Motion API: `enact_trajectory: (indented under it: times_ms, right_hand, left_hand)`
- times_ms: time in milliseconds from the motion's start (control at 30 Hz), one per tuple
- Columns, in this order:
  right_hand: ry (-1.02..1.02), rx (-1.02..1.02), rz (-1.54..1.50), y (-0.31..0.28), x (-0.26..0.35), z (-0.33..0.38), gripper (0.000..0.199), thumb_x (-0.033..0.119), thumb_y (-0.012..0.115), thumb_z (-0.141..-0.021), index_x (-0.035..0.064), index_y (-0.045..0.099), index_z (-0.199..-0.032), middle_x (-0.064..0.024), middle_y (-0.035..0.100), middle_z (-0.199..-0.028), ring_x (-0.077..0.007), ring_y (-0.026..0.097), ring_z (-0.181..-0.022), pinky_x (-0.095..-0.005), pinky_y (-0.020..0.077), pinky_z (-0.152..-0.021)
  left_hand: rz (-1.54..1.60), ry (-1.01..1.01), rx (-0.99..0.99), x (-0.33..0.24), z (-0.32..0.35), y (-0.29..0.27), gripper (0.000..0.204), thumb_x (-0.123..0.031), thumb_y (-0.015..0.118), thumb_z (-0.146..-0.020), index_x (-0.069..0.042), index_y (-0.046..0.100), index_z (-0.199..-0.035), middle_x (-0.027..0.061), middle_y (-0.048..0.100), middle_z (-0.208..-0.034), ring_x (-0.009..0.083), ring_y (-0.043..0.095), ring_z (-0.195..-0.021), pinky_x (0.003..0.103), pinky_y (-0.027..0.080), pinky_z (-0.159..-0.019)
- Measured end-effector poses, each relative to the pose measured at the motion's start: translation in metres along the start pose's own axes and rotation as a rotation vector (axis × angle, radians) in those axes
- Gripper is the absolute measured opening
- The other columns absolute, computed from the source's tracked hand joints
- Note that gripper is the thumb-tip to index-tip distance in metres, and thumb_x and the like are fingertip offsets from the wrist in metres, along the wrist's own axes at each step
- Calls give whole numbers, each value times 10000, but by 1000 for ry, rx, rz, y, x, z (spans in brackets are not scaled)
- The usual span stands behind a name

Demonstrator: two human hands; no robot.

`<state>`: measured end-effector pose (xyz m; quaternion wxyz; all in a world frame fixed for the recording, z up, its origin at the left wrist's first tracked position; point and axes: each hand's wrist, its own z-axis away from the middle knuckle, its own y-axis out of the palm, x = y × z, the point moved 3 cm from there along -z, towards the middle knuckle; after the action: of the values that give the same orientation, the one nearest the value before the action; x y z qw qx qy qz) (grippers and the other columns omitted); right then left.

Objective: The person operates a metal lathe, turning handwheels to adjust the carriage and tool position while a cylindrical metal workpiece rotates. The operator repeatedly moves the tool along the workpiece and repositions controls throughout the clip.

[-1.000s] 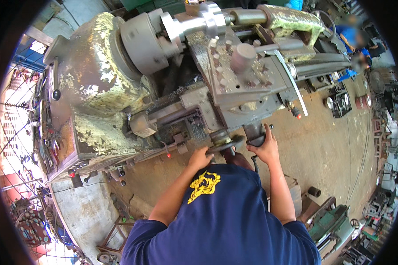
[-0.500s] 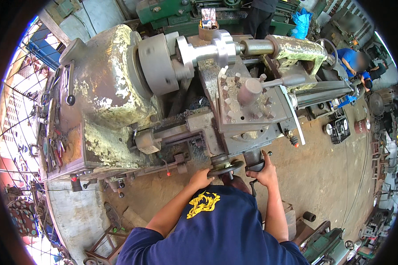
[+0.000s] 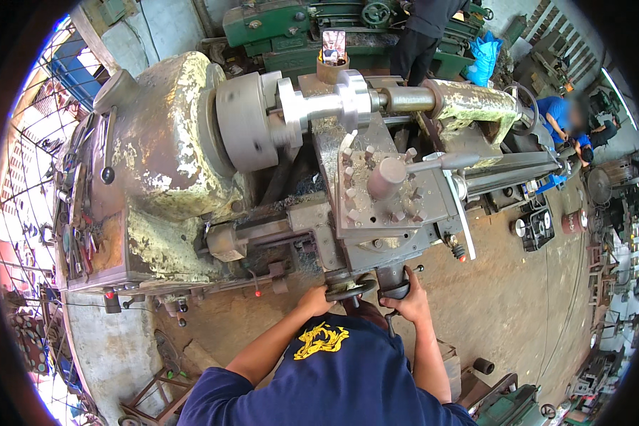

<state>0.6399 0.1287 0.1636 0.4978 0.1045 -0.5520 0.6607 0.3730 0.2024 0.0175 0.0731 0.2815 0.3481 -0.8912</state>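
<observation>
My left hand (image 3: 316, 301) grips the left rim of a dark handwheel (image 3: 350, 290) on the front of a metal lathe. Beside it, my right hand (image 3: 410, 301) is closed round the dark hand crank (image 3: 393, 290) of the slide, thumb near, a finger along the far side. Above them sits the square tool post (image 3: 362, 216), studded with bolts and topped by a long clamping lever (image 3: 451, 162). A pale tool tip points up towards the shiny stepped metal workpiece (image 3: 324, 107). The grey chuck (image 3: 243, 122) at its left end looks blurred; the tailstock (image 3: 472, 103) stands at its right.
The worn headstock (image 3: 167, 135) fills the left, with hand tools (image 3: 82, 241) on its ledge. Behind are a green machine (image 3: 273, 32), a standing person (image 3: 422, 35), a phone (image 3: 333, 46) and a blue bag (image 3: 484, 57). Another person in blue (image 3: 554, 113) crouches far right.
The whole view has shifted, so the lathe sits lower and slightly further left. Both hands keep their hold on the handwheel and crank.
</observation>
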Motion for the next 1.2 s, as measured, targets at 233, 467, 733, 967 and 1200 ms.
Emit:
enact_trajectory:
  times_ms: [233, 467, 733, 967, 1200]
  right_hand:
    - [10, 53, -24, -2, -3, -4, 1155, 363, 932, -499, 33, 396, -1467, -275, 642, -1227, -401, 642, -1137, -445, 517, -959]
    - [-14, 82, -70, -4, -8, -8, 1196, 376, 937, -500, -4, 370, -1482, -290, 620, -1262, -387, 625, -1181, -424, 501, -987]
    - [-24, 123, -139, -3, -18, -13, 1189, 384, 939, -513, 4, 369, -1484, -298, 610, -1276, -388, 613, -1200, -424, 492, -1003]
    - [-45, 141, -181, -1, -29, -17, 1190, 380, 944, -514, 15, 366, -1488, -297, 584, -1318, -391, 578, -1247, -427, 462, -1042]
    - [-63, 156, -191, -1, -32, -18, 1211, 374, 947, -516, 16, 343, -1503, -294, 560, -1355, -394, 552, -1278, -423, 442, -1062]
  left_hand:
    - [26, -31, 5, -4, -2, -1, 627, -360, 738, -798, 27, 601, -1272, 273, 633, -1223, 412, 599, -1163, 444, 486, -1004]
    - [47, -91, -21, -5, 0, 2, 456, -188, 625, -788, 12, 618, -1198, 272, 632, -1206, 417, 591, -1155, 477, 494, -979]
    - [27, -22, -67, -3, -1, 6, 464, -186, 602, -775, 17, 619, -1192, 277, 641, -1177, 434, 601, -1129, 485, 496, -972]
    - [8, -43, -67, -7, 0, 3, 459, -150, 572, -766, 20, 613, -1190, 275, 646, -1165, 438, 609, -1113, 489, 498, -970]
    - [-8, -56, -56, -12, 3, 0, 425, -158, 570, -772, 17, 626, -1155, 281, 648, -1155, 441, 618, -1097, 505, 506, -952]
